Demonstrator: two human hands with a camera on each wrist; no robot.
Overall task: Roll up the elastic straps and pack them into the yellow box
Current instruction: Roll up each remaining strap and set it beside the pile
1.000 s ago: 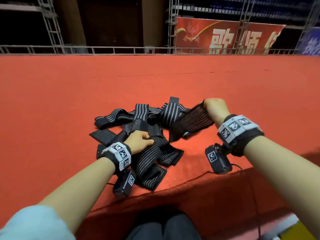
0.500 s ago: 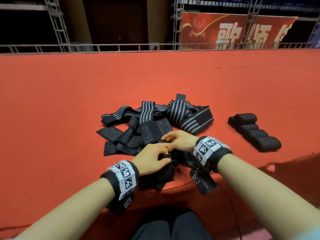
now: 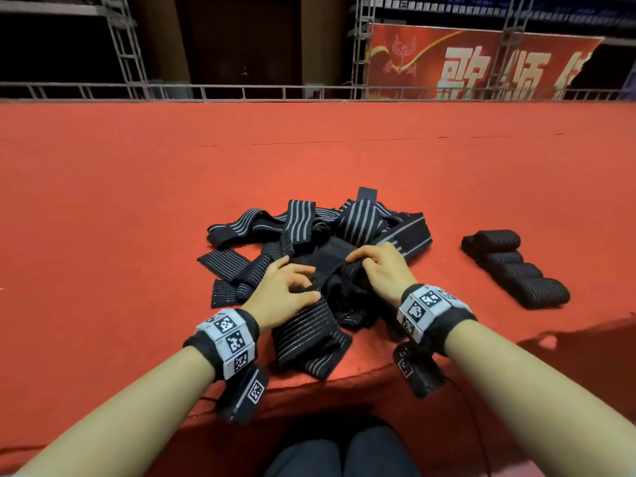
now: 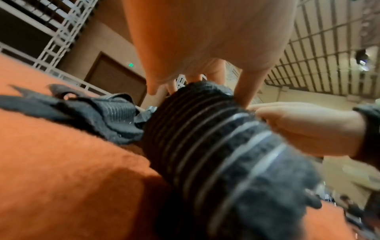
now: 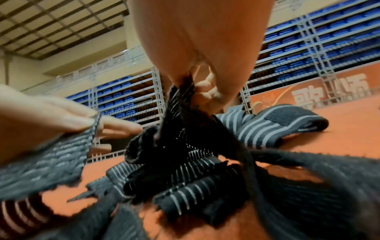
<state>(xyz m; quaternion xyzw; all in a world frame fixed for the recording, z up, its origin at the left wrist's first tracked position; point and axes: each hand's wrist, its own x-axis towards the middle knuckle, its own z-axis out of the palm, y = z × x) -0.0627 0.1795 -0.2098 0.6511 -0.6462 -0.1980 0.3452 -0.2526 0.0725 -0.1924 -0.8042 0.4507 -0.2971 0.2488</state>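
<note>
Elastic straps (image 3: 309, 235) lie in a tangled black heap with grey stripes, mid-surface, right in front of me. My left hand (image 3: 285, 287) sits on the near-left part of the heap, fingers (image 3: 303, 270) curled and spread over one strap (image 3: 306, 335) that runs back toward the near edge; left wrist view shows the fingers coming down onto its ribbed top (image 4: 205, 129), thumb on one side, the rest on the other, so I hold it. My right hand (image 3: 382, 270) is just right of the left one, nearly touching; right wrist view shows its fingers (image 5: 205, 95) pinching a bunched strap end (image 5: 180, 104) that hangs down into the pile. Heap loops spread beyond and left of both hands; a wide striped band (image 3: 402, 239) lies behind my right knuckles.

Further right, well apart from the heap: a row of rolled straps (image 3: 516, 270), touching each other, running diagonally toward the near edge.

Yellow box: not visible in any view.

Surface is red carpet (image 3: 137, 201), with a step edge close to me. Behind it a metal railing (image 3: 241, 92), truss uprights, a red banner (image 3: 481, 63) with white characters, blue seating tiers (image 5: 308, 48) in the right wrist view.
</note>
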